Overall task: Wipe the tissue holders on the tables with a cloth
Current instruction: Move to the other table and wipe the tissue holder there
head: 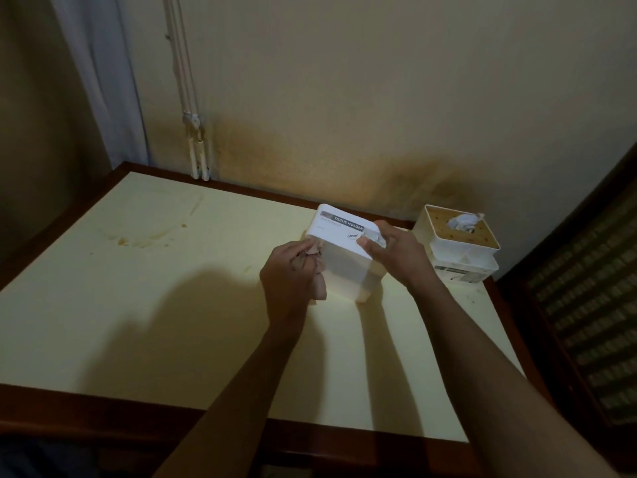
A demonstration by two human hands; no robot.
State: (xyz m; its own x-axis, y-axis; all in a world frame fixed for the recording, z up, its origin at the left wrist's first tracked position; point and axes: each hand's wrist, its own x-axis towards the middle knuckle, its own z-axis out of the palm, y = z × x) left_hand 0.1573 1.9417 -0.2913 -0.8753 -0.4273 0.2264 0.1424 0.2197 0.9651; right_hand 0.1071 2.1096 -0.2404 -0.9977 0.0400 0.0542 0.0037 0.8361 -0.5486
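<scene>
2 bare forearms reach in from the bottom edge, both cut off by the frame before the elbows. Below them the near rim of the table point(103, 403) shows as dark wood, and what lies under it is too dark to make out. The left hand point(287, 276) is bunched around a pinkish cloth point(319, 270), fingers curled over it, pressing it against the left side of a white tissue holder point(346, 257); most of the cloth is hidden inside the fist, only a fold hangs out below. The right hand point(393, 251) grips that holder at its right top corner, thumb on the labelled face and fingers wrapped round the far side, out of sight. The holder sits tilted, its label reading "TISSUE HOLDER" turned up toward the camera, its lower corner at the pale yellow tabletop; whether it actually touches I cannot tell. Brownish smears mark the tabletop over to the left. Farther back on the right, near the table's corner, stands a second tissue holder point(456, 241) with a tan lid and a white tissue point(465, 220) poking up; it appears stacked on another white box, hard to separate. Behind everything, a stained wall point(344, 98) and white conduit point(191, 132).
</scene>
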